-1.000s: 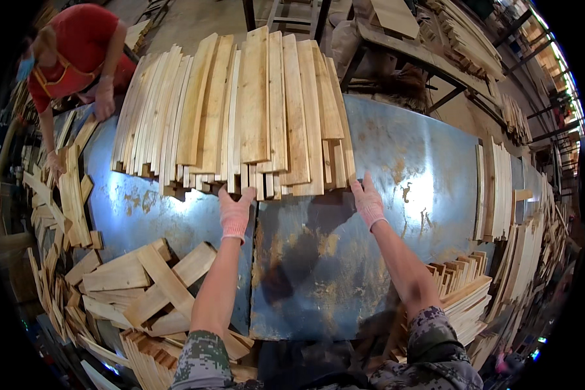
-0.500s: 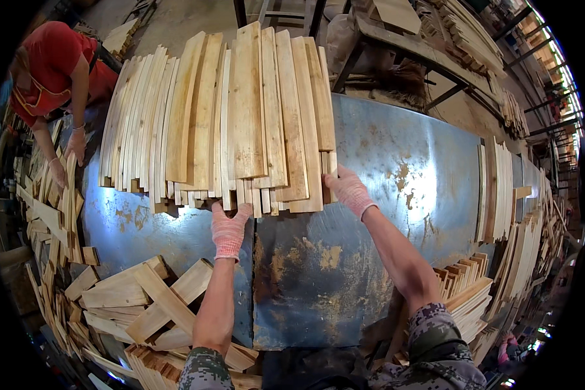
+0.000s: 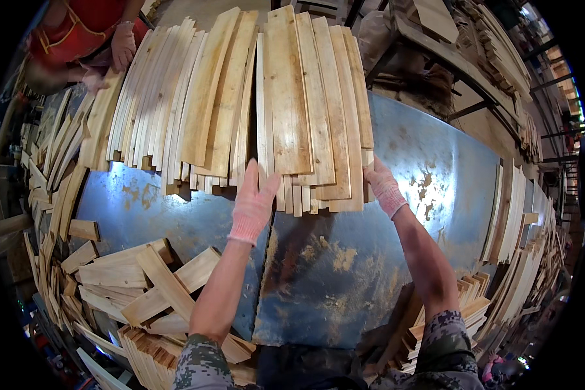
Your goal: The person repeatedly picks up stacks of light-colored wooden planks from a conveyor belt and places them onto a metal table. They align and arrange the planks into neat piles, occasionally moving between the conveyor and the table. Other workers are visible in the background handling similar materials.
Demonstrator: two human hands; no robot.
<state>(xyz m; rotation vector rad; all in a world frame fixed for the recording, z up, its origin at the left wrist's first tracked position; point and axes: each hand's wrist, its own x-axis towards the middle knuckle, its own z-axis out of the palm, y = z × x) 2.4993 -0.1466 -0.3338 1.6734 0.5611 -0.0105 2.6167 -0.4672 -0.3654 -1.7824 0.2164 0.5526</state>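
Observation:
A wide row of pale wooden boards (image 3: 289, 97) lies on the blue metal table, split by a narrow dark gap. My left hand (image 3: 253, 205), in a pinkish knit glove, has its fingers stretched into the gap. Its thumb stands apart, against the near board ends. The matching gloved right hand (image 3: 385, 187) presses on the right side of the row, near its front end, with its fingertips partly hidden. Between both hands sits the right-hand group of boards. Left of the gap, narrower boards (image 3: 156, 97) stand packed on edge.
A person in a red apron (image 3: 78, 29) handles a board (image 3: 104, 120) at the far left. Loose offcuts (image 3: 136, 279) pile up at the near left. More stacked boards (image 3: 504, 211) line the right side of the blue tabletop (image 3: 344, 273). A dark-framed bench (image 3: 429, 55) stands beyond.
A gap has opened in the row, and my left hand's fingers have moved up into it. The row appears farther right in view. The other person's hands have moved up to a board beside it.

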